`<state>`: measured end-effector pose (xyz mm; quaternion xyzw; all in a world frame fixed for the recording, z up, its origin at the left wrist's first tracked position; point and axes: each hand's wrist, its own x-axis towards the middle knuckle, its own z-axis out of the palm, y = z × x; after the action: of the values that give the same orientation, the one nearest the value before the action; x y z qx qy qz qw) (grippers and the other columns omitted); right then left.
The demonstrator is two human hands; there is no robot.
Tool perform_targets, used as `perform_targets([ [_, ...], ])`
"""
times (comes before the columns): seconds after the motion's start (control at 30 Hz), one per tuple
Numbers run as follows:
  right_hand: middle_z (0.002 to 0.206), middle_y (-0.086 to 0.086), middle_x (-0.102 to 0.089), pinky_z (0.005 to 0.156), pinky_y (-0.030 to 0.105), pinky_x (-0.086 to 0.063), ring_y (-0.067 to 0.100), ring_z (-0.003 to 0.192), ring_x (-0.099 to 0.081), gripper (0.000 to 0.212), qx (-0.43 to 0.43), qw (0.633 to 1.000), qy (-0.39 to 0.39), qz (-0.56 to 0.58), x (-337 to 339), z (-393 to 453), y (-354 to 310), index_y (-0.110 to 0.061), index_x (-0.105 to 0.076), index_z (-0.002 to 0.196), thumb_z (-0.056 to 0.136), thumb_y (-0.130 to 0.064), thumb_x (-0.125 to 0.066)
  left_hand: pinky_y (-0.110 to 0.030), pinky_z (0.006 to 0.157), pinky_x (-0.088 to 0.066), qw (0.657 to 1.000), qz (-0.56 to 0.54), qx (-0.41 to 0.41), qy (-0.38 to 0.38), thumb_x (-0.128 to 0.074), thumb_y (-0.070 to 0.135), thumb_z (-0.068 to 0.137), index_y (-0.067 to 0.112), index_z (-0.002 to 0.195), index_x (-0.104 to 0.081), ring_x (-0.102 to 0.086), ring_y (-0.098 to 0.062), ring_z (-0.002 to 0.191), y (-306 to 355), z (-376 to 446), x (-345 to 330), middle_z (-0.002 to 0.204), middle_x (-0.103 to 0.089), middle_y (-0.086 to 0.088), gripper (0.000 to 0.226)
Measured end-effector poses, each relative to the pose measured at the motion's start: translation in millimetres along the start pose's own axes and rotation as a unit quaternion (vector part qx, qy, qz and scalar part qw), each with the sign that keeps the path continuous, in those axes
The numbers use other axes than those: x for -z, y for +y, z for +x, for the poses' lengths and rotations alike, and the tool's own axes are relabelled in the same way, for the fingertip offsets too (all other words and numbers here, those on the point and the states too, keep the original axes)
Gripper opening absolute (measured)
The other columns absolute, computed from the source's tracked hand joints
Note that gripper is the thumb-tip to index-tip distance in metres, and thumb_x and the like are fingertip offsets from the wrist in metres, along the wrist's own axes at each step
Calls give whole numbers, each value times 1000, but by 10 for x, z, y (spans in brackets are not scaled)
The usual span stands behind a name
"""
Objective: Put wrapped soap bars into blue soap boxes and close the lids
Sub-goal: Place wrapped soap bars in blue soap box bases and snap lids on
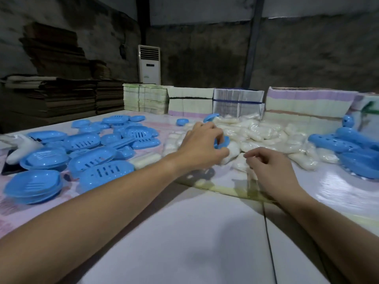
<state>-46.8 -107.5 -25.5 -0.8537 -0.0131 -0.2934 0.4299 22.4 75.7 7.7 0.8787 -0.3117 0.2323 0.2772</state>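
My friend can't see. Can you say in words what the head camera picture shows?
Two bare arms reach over a table: the left hand holds a blue soap box at a pile of wrapped soaps, and the right hand hovers beside it with curled fingers. More blue boxes lie scattered to the left.

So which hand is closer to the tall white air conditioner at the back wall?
Left. The left hand is over the soap pile, below the tall white air conditioner; the right hand is nearer the person, further right.
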Motion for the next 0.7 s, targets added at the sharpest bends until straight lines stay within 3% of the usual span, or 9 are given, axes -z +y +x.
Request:
perform_targets([
  [0.13, 77, -15, -70, 70, 24, -46, 6, 80, -64, 21, -43, 998, 44, 14, 163, 72, 125, -34, -69, 77, 86, -18, -59, -31, 96, -39, 985, -76, -92, -123, -70, 31, 82, 33, 79, -54, -39, -13, 109, 361, -307, -214, 113, -51, 9, 16],
  [0.23, 76, -11, -69, 69, 27, -49, 10, 75, -64, 14, -70, 996, 28, -39, 246, 105, 226, -28, -72, 85, 85, -18, -60, -28, 105, -34, 973, -79, -129, -175, -73, 32, 83, 28, 100, -66, -37, -12, 122, 293, -423, -291, 127, -50, 10, 18],
  [0.33, 82, -2, -64, 73, 31, -43, 15, 79, -59, 20, -81, 990, -20, -114, 245, 117, 309, -23, -69, 103, 84, -20, -62, -24, 106, -33, 977, -109, -93, -160, -67, 45, 83, 35, 117, -64, -39, -8, 124, 117, -393, -229, 124, -52, 16, 35],
  [0.4, 94, -1, -58, 77, 28, -36, 16, 88, -53, 30, -26, 984, -32, -172, 198, 116, 329, -25, -65, 113, 84, -20, -63, -24, 102, -36, 977, -120, -55, -167, -59, 57, 80, 39, 119, -62, -42, -7, 121, -3, -357, -205, 122, -55, 18, 43],
  [0.5, 94, -4, -52, 77, 26, -33, 14, 89, -48, 35, 44, 975, -46, -213, 123, 139, 312, -28, -62, 121, 86, -21, -61, -29, 90, -47, 970, -137, -34, -197, -54, 62, 79, 34, 110, -68, -55, -6, 106, -77, -357, -263, 109, -64, 14, 44],
  [0.6, 89, -2, -59, 79, 34, -43, 22, 93, -57, 33, 0, 972, -82, -218, 92, 210, 282, -35, -58, 124, 91, -34, -55, -33, 82, -52, 971, -173, -18, -166, -59, 63, 74, 33, 93, -72, -60, -6, 93, -76, -375, -311, 93, -66, 19, 38],
  [0.7, 125, 8, -59, 96, 39, -43, 26, 115, -55, 42, -25, 956, -157, -246, 89, 311, 251, -44, -49, 136, 95, -50, -48, -34, 81, -54, 974, -181, -9, -137, -63, 64, 70, 36, 86, -70, -59, -5, 92, -93, -386, -327, 92, -64, 20, 33],
])
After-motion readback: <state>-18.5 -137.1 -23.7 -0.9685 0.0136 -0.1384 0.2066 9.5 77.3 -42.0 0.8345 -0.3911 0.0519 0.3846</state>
